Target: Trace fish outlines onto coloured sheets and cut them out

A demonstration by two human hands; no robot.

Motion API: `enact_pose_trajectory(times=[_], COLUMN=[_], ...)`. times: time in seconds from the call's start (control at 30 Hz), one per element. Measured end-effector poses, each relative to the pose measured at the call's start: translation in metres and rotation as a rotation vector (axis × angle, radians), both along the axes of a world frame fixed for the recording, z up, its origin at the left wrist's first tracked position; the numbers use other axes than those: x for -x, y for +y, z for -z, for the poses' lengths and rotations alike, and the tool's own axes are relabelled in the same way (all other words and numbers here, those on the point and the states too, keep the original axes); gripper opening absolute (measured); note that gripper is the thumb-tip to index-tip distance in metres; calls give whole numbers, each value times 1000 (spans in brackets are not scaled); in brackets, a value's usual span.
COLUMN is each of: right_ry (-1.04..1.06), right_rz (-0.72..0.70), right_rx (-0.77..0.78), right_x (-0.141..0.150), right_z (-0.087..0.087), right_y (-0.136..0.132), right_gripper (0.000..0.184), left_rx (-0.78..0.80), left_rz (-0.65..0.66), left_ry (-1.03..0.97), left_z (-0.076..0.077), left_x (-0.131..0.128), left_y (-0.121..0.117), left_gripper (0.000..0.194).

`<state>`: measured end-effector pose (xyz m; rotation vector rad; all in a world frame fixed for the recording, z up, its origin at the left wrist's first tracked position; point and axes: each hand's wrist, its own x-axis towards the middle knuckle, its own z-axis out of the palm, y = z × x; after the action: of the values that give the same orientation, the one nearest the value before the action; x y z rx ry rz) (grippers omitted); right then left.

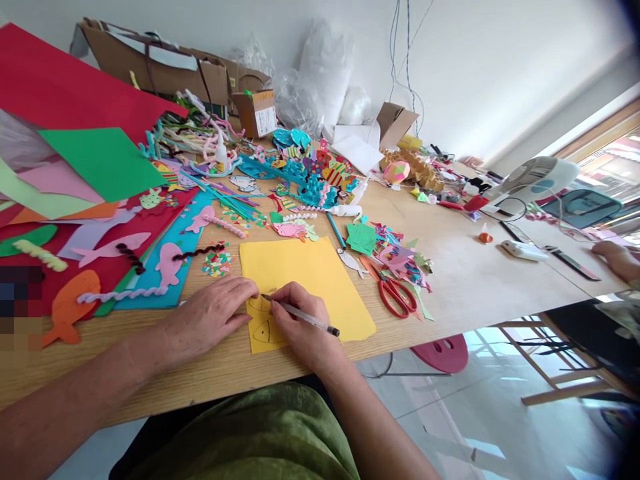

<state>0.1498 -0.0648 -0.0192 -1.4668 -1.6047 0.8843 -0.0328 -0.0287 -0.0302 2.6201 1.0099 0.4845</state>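
Note:
A yellow sheet of paper (320, 280) lies on the table near its front edge. My right hand (300, 320) is closed round a pen (313, 319), its tip on the sheet's left side. Below the tip is a dark outline of a fish (263, 331) with an eye dot; more lines above it are partly hidden by my fingers. My left hand (215, 317) holds nothing; its fingers lie outstretched on the left edge of the sheet. Red-handled scissors (397, 298) rest to the right of the paper, beside a blue pen (337, 231) and a pale paper fish (351, 262).
Foam fish with pipe cleaners (170, 263) and coloured sheets (107, 163) cover the left. Paper scraps (400, 257) lie right of the sheet. Behind stand a glue bottle (221, 155), cartons (255, 113) and plastic bags (325, 73). Another person's hand (617, 261) is at far right, near a fan (533, 183).

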Motion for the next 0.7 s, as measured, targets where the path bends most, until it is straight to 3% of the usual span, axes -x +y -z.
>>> enact_pose_trajectory(times=[0.4,0.7], right_ry=[-47,43], right_rz=[14,-42], right_rx=[-4,40], right_x=[-1,-3], right_z=[-2,-7], right_y=[-1,-4], right_gripper=[5,5], left_rx=[1,10], left_rz=[3,-13], left_ry=[4,-1], left_z=[-3,-3], left_x=[-1,0], left_y=[-1,-1], left_gripper=[20,20])
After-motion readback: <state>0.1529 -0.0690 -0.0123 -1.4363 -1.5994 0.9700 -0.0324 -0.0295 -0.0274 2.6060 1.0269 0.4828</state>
